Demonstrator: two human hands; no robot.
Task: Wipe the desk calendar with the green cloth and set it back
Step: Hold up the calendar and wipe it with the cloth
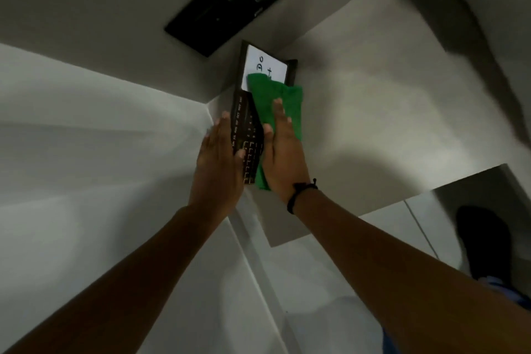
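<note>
The left hand [219, 164] lay flat along the near left edge of the desk calendar [247, 135], thumb hooked over its face, fingers extended. The right hand [283, 152] was spread open, pressing the green cloth [283, 98] against the calendar's right side. The calendar rested on the grey desk [373, 112], against the corner. A hard stroke could, in my judgement, slide or tip it. Gold month abbreviations were partly legible; the white card [265, 66] beyond showed handwritten "Do" and "t".
</note>
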